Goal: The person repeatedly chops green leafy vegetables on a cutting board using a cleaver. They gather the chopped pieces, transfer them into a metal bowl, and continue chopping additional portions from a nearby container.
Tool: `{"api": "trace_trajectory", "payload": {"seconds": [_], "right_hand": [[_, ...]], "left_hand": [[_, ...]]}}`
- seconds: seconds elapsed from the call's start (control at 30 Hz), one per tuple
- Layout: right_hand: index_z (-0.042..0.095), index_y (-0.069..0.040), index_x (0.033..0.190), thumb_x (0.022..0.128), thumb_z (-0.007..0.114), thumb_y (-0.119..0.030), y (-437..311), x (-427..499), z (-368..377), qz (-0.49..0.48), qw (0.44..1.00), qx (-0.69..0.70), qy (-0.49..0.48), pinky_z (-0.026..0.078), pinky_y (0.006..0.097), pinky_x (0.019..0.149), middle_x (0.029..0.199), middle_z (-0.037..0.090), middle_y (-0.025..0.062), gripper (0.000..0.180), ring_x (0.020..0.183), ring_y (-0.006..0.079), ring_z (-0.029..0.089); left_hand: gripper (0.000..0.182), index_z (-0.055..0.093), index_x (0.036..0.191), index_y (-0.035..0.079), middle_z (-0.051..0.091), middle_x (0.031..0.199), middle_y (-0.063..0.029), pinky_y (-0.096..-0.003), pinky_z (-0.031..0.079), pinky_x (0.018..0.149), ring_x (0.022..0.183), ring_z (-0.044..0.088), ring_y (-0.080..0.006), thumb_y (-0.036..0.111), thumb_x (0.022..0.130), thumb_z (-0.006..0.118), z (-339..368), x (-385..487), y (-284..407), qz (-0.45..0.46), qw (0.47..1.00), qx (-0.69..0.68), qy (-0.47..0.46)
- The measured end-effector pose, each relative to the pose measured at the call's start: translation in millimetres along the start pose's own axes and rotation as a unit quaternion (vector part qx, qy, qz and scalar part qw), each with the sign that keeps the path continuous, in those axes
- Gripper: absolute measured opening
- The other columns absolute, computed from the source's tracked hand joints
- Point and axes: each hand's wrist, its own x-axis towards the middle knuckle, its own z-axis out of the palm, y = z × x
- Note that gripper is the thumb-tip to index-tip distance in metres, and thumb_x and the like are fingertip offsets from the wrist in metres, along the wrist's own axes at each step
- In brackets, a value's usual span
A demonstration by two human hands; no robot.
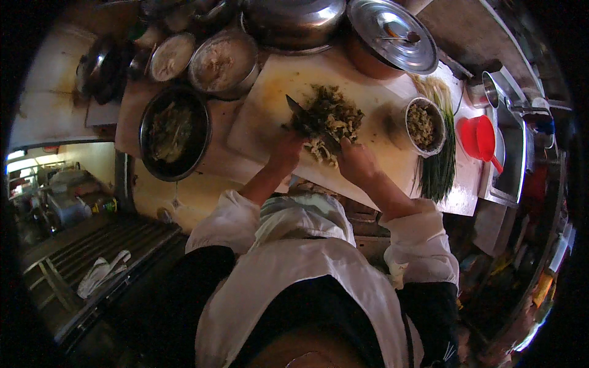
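Note:
My right hand [358, 163] grips a kitchen knife [296, 106], whose dark blade slants up and left with its tip showing beyond the greens. Chopped leafy vegetables [333, 108], dark green with pale stem pieces, lie heaped around the blade and hide part of it. At the left edge of the heap is my left hand [286, 151], its fingertips against the dark leaves; whether they hold any is hidden. Beneath everything lies a large pale cutting board [262, 99]. To the right of the heap, a round tub [424, 128] is filled with chopped greens.
Spring onions [437, 170] lie past the tub, beside a red plastic dipper [478, 138] and a metal sink [508, 184]. A dark bowl [146, 138] holds wet vegetables at left. Behind stand bowls of pale food [223, 64], a metal basin [294, 23] and a lidded pot [372, 64].

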Motion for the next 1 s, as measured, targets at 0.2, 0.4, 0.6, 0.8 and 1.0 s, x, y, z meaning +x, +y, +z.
{"api": "trace_trajectory", "payload": {"seconds": [0.2,0.4,0.6,0.8,1.0], "right_hand": [[0.047,0.001,0.103,0.083,0.042,-0.018,-7.4,33.4,62.1,0.076,0.997,0.008,-0.011,0.048,0.0469,0.064,0.078,0.062,0.0212,0.029,0.074,0.0398,0.060],[0.046,0.000,0.103,0.083,0.042,-0.017,-14.7,38.6,22.9,0.043,0.998,-0.023,-0.042,0.049,0.0466,0.065,0.082,0.062,0.0207,0.027,0.076,0.0376,0.061],[0.045,0.000,0.107,0.082,0.046,-0.016,-33.3,42.3,55.2,0.068,0.997,-0.017,-0.038,0.049,0.0460,0.066,0.085,0.063,0.0188,0.030,0.077,0.0364,0.062],[0.045,0.000,0.107,0.081,0.044,-0.017,-28.8,39.6,19.2,0.046,0.996,-0.031,-0.064,0.050,0.0451,0.066,0.087,0.063,0.0193,0.030,0.078,0.0363,0.062],[0.045,0.001,0.105,0.081,0.045,-0.019,-31.1,38.6,59.2,0.066,0.996,-0.046,-0.041,0.049,0.0461,0.064,0.079,0.062,0.0202,0.031,0.073,0.0383,0.061]], "left_hand": [[0.020,0.058,0.092,0.004,0.055,0.088,-0.0146,-0.0390,0.044,0.074,0.087,0.053,-0.0324,0.005,0.073,0.054,-11.2,4.5,8.6,0.060,0.990,0.123,0.029],[0.019,0.059,0.093,0.008,0.056,0.093,-0.0106,-0.0372,0.046,0.075,0.090,0.053,-0.0273,0.004,0.075,0.054,-23.6,8.1,2.1,-0.055,0.996,-0.064,-0.032],[0.019,0.060,0.092,0.008,0.058,0.092,-0.0095,-0.0355,0.048,0.069,0.089,0.054,-0.0225,0.002,0.074,0.055,-9.6,3.8,-13.9,0.035,0.999,-0.016,0.002],[0.020,0.059,0.094,0.006,0.054,0.100,-0.0140,-0.0379,0.045,0.077,0.093,0.052,-0.0283,0.008,0.074,0.056,-37.9,14.7,9.2,-0.025,0.985,0.076,-0.155],[0.023,0.057,0.102,0.006,0.053,0.108,-0.0138,-0.0362,0.046,0.080,0.098,0.052,-0.0257,0.010,0.080,0.055,-35.4,5.0,9.7,-0.074,0.990,-0.086,-0.083]]}}
